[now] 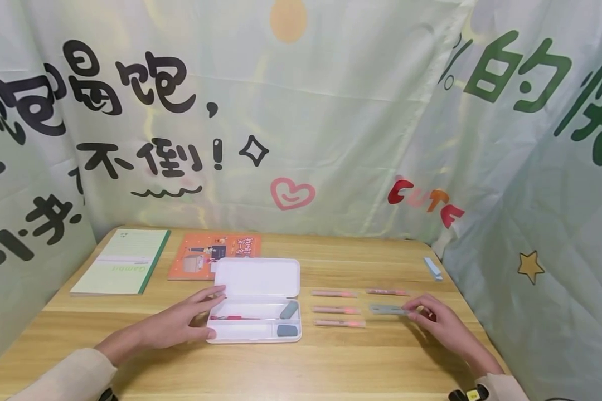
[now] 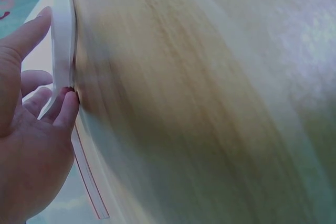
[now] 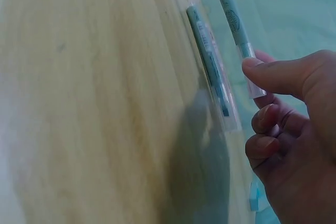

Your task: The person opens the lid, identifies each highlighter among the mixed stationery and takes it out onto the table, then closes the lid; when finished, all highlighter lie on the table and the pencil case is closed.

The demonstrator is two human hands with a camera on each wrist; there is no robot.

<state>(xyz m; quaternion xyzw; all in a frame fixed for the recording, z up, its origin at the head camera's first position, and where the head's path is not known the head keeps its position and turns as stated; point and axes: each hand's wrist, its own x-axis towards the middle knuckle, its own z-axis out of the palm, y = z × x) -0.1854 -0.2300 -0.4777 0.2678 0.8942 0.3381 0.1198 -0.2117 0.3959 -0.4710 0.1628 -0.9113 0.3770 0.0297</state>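
A white pencil case (image 1: 257, 278) lies with its lid raised. Inside are a thin pink-red stick (image 1: 236, 318) and two grey-blue pieces, one a rounded block (image 1: 287, 331). My left hand (image 1: 183, 320) grips the case's left end, thumb at the front corner and fingers toward the hinge; the left wrist view shows that hand (image 2: 37, 124) around the white edge. With thumb and fingers my right hand (image 1: 438, 322) pinches one clear-capped end of a grey-green pen (image 3: 231, 11), held above the table. Several pink-tipped pens (image 1: 336, 310) lie in rows between case and right hand.
At the back left lie a pale green notebook (image 1: 117, 270) and an orange booklet (image 1: 190, 256), the latter partly behind the raised lid. A small light-blue object (image 1: 433, 268) is near the right table edge. Printed curtains (image 1: 331, 128) surround the wooden table (image 1: 306, 367).
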